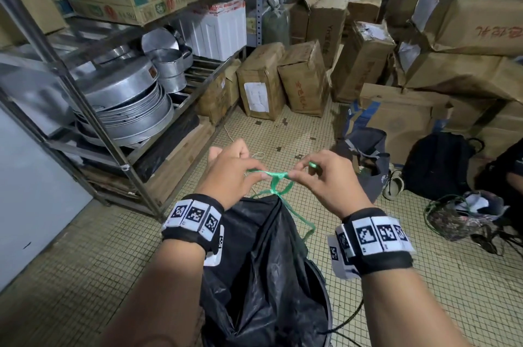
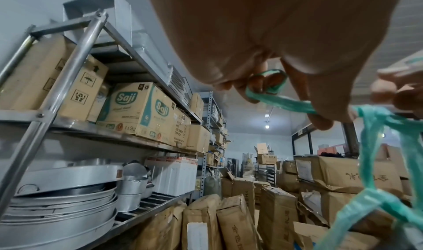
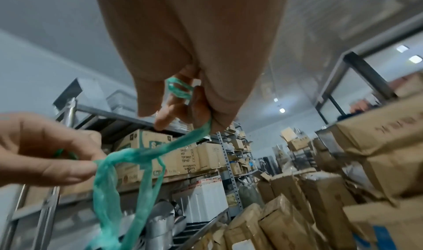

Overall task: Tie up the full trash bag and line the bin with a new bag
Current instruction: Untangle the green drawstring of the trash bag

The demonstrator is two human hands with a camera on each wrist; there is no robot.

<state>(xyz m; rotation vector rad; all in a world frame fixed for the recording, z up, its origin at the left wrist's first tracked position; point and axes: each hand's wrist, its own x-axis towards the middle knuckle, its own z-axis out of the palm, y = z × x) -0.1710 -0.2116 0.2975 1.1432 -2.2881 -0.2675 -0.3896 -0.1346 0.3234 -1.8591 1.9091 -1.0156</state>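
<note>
Two hands at frame centre of the head view: left hand [image 1: 230, 174] and right hand [image 1: 325, 177], each pinching one end of a green plastic string [image 1: 278, 175] pulled level between them. Below the pinch the string crosses into a loop and runs down to the gathered neck of the black trash bag [image 1: 263, 261], lower centre, which sits in a dark bin [image 1: 325, 284] on the tiled floor [image 1: 85, 261]. Metal shelving [image 1: 93, 126] with stacked pans at left; cardboard boxes [image 1: 311, 77] across the upper right; a backpack [image 1: 438, 165] at right.

Left wrist view: left hand fingers [image 2: 320, 122] clenched on the string, a turn of it wound round a finger higher up; the loop hangs down the right edge of the frame.

Right wrist view: right hand fingers [image 3: 164, 120] clenched on the string's other end at upper centre, with a turn wound above; the left hand enters at lower left, pinching the opposite end; the loop drops to the bottom edge.

Risk, as judged: knot not yet drawn tight. Uneven pull could let the crossing slide off the bag neck, so the mouth reopens. A hard jerk could snap or stretch the thin string. Slipping from either pinch would undo the loop. New liner not in view; relining not begun
</note>
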